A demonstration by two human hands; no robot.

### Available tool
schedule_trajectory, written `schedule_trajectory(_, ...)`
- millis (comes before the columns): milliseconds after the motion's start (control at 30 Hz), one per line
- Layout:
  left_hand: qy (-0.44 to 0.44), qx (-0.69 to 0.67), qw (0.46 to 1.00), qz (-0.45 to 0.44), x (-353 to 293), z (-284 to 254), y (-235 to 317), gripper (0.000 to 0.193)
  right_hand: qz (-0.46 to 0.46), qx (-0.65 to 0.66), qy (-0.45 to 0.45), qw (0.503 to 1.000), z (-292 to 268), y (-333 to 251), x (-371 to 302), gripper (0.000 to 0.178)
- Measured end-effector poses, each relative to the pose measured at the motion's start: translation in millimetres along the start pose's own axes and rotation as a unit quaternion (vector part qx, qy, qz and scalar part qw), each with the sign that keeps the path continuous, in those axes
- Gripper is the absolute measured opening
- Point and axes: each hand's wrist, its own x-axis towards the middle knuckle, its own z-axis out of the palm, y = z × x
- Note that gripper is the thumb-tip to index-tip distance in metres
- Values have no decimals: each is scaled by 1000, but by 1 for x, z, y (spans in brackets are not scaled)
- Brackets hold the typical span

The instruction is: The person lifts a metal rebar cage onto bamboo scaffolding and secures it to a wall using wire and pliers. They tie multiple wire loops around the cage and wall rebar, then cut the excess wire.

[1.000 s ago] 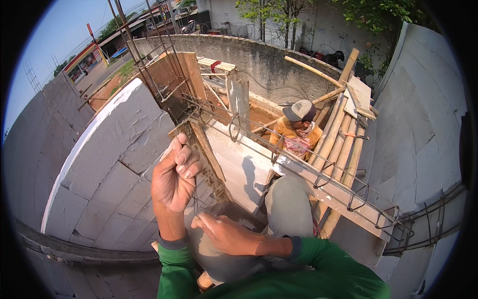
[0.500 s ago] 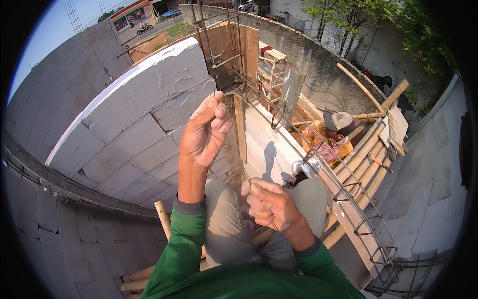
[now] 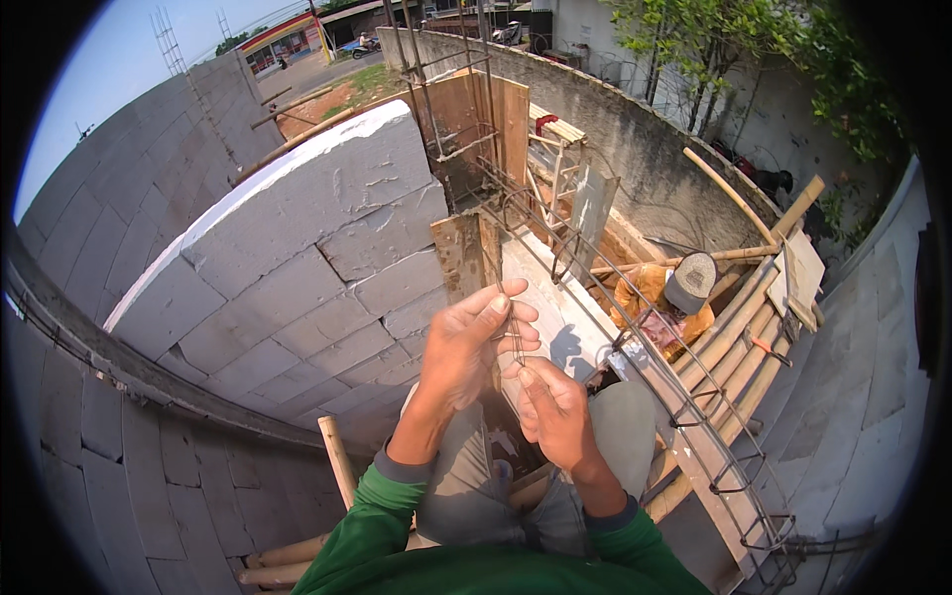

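Observation:
Thin dark binding wire (image 3: 515, 332) runs between my two hands, bent so that its strands lie side by side. My left hand (image 3: 461, 347) pinches its upper part between thumb and fingers, the other fingers partly spread. Lower and to the right, my right hand (image 3: 557, 412) grips the wire's lower end in its fingertips. Both hands are in front of my knees. Just beyond them, a long cage of steel rebar (image 3: 684, 409) slants from upper middle to lower right, over a pale board and block edge.
A grey block wall (image 3: 297, 283) stands at left. At right, a person in a cap (image 3: 662, 309) is low beside bamboo poles (image 3: 729, 352), where an orange-and-black tool (image 3: 770, 350) lies. Upright rebar (image 3: 486, 84) rises by wooden formwork (image 3: 511, 119). A bamboo pole end (image 3: 335, 451) sticks up beside my left arm.
My left hand has come down and right, close to my right hand. The wire, earlier stretched between widely separated hands, is now doubled between them. The view has shifted slightly.

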Motion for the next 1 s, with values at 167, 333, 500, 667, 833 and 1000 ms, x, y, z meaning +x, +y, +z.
schedule_trajectory(167,-8,-139,990,-27,14,-22,-10,26,58,64,-38,996,16,10,-8,31)
schedule_trajectory(333,-24,-198,979,-32,12,-33,10,18,-17,-164,75,983,-18,-5,-18,26)
schedule_trajectory(500,-107,-179,971,-118,16,1,-4,21,-186,-375,-97,903,15,46,-17,18)
schedule_trajectory(667,-125,-297,941,-101,19,-27,2,25,-328,-516,71,788,-16,11,-21,25)
schedule_trajectory(833,-163,-211,955,-133,19,-2,0,23,-213,-510,-20,833,16,47,-8,22)
schedule_trajectory(1000,-129,-286,944,-100,22,-32,-6,22,-332,-418,106,839,-1,-4,-28,15)
